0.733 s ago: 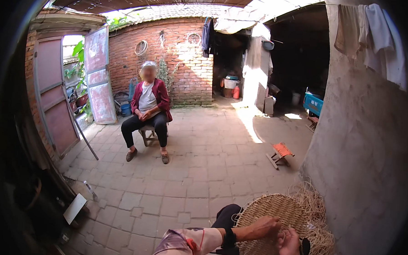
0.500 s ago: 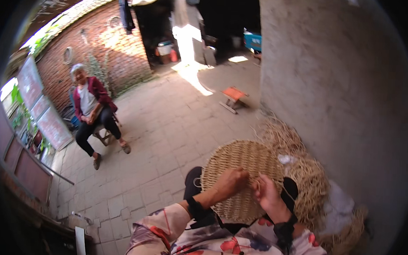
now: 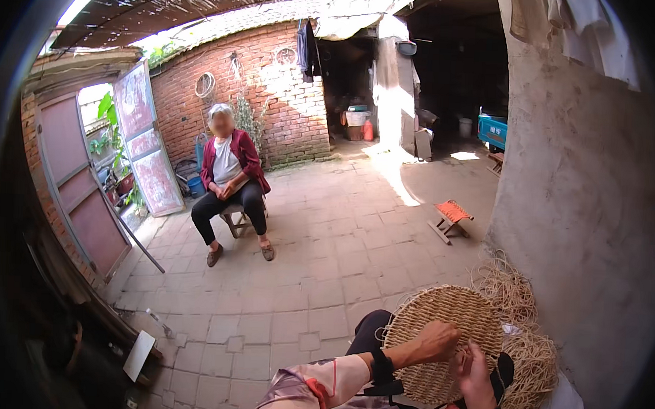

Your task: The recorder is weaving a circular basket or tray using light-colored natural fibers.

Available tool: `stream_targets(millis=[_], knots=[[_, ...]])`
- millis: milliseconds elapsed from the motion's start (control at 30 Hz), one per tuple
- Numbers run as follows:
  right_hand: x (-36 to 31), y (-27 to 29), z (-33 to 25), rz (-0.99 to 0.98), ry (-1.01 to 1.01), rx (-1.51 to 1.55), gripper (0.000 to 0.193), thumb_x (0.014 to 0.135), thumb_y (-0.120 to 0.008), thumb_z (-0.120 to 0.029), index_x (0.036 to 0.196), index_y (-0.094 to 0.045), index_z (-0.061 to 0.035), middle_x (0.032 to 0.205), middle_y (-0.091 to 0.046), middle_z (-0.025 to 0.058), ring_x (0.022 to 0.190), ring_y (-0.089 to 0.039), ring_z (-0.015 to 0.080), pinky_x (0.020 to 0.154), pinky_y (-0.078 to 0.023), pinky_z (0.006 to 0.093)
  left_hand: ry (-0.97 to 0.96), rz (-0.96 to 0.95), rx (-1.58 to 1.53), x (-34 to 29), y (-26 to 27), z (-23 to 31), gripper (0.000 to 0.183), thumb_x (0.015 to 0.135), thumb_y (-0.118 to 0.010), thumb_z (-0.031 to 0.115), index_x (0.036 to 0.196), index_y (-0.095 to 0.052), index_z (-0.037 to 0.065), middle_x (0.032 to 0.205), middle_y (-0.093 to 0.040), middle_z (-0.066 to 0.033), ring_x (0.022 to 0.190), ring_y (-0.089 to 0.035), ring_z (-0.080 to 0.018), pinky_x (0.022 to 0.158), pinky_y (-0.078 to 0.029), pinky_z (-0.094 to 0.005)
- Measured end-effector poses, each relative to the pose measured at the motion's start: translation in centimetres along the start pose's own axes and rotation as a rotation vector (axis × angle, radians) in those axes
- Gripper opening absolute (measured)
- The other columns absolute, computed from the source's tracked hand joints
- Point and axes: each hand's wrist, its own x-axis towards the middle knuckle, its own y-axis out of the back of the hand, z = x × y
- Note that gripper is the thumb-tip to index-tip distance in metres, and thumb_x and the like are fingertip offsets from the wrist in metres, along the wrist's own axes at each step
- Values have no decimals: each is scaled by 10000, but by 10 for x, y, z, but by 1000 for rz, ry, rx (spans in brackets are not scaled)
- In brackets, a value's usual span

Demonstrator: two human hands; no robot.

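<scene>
A round, tan piece of woven straw cord (image 3: 447,305) rests on my lap, its weave in close rows. My left hand (image 3: 437,342) is closed over its middle, with the knuckles up. Just to the right and a little nearer, my right hand (image 3: 475,373) is closed too, its thumb and fingers pinched together against the weave. What the fingertips of either hand hold is too small to make out. A black band circles each wrist. Loose piles of straw cord (image 3: 531,370) lie on the floor to the right of the woven piece.
A person in a maroon jacket (image 3: 248,157) sits on a low stool ahead to the left. An orange-topped folding stool (image 3: 453,212) stands on the paved floor (image 3: 326,237). A plastered wall (image 3: 584,179) rises on the right. A metal gate (image 3: 137,134) stands ajar at far left.
My head view has turned up and to the left, so the scene sits lower and farther right. Both hands remain closed over the woven piece, close together.
</scene>
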Motion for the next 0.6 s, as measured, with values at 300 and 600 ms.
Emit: stream_targets(millis=[300,600], knots=[[4,-3,-7,-29,9,-67,262,1001,-496,-318,807,-559,-154,563,-567,9,430,-493,146,390,-398,280,-52,236,-58,-5,-5,-5,199,737,-659,168,767,-585,-14,815,-596,-184,691,-639,-375,599,-520,-457],[-1,6,1,-64,76,-106,244,995,-499,-280,842,-577,-107,592,-581,41,440,-511,155,401,-418,285,-54,201,-129,-12,-13,-5,128,803,-613,106,794,-571,-15,825,-570,-176,693,-623,-378,594,-503,-470]])
